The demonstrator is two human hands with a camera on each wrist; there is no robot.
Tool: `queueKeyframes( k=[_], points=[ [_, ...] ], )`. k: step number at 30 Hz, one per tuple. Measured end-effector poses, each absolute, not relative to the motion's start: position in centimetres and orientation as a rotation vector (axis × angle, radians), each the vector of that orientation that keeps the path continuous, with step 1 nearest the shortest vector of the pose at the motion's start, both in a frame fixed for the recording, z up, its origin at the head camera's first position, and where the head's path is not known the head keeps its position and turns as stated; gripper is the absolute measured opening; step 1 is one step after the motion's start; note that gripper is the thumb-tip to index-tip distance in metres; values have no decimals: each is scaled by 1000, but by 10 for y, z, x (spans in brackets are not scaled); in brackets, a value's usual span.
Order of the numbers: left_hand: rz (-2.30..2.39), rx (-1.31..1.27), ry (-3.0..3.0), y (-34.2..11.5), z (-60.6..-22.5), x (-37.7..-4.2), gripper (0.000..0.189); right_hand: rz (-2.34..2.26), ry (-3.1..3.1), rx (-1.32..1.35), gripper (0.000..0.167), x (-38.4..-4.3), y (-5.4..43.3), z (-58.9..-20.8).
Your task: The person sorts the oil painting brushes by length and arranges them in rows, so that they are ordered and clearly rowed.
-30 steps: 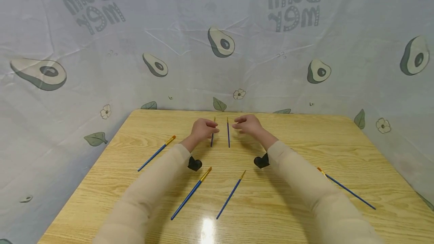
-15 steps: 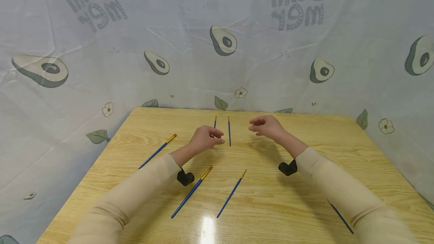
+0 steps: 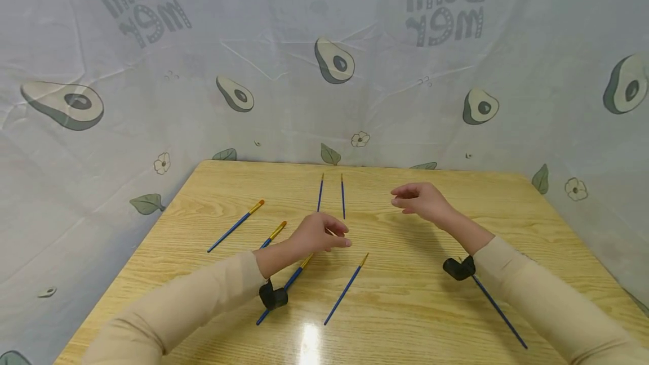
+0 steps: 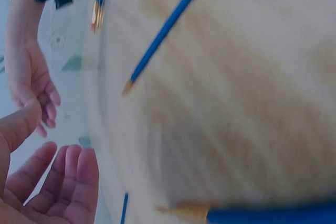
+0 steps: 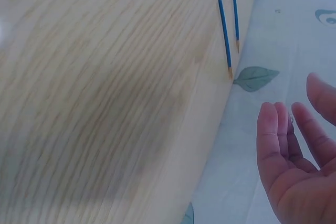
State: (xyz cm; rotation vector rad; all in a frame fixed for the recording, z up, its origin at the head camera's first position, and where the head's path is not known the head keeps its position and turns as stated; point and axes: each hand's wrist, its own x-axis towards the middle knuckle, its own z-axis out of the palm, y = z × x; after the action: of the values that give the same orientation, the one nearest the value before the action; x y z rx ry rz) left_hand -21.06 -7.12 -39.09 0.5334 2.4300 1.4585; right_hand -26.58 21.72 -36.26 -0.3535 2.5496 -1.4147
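Head view: The left hand (image 3: 320,232) appears raised over the table (image 3: 405,308), fingers loosely bent toward the person's right, gripping nothing. The large brush (image 3: 293,280) lies under the left wrist, partly hidden by the wrist camera (image 3: 274,296). The slim brush (image 3: 346,289) lies nearer the person and slightly right of this hand, apart from it. The long axis of each brush runs obliquely: bristles away from the person and to the right, handle end back toward the person and to the left. The right hand (image 3: 422,200) is farther from both, also without a load, its fingertips toward the left. Two thin brushes, the left one (image 3: 321,191) and the right one (image 3: 342,196), lie beyond the left hand near the far edge, handles toward the person. The left hand is the nearer to all four.

Left wrist view: The left palm is visible and bare, fingers slightly curved. One brush crosses diagonally; another enters along the bottom edge. Neither touches the hand.

Right wrist view: The right palm is likewise vacant, fingers gently bent. The two thin brushes lie well apart from it, bristle ends nearest the table edge.
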Motion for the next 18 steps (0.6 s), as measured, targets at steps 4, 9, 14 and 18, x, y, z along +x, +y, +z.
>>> queueKeyframes(
  k=[4, 9, 14, 18],
  points=[
    [1428, 570, 2453, -64, -395, -198, 32, -1425, 2560, -344, 43, -255, 230, -358],
    [1401, 611, 2471, -57, -399, -184, 31, -1430, 2575, -320, 43, -239, 249, -356],
    [1434, 613, 2448, -55, -401, -174, 30, -1436, 2605, -301, 43, -220, 269, -359],
    [1471, 592, 2434, -56, -405, -170, 30, -1460, 2611, -280, 44, -202, 283, -361]
  ],
)
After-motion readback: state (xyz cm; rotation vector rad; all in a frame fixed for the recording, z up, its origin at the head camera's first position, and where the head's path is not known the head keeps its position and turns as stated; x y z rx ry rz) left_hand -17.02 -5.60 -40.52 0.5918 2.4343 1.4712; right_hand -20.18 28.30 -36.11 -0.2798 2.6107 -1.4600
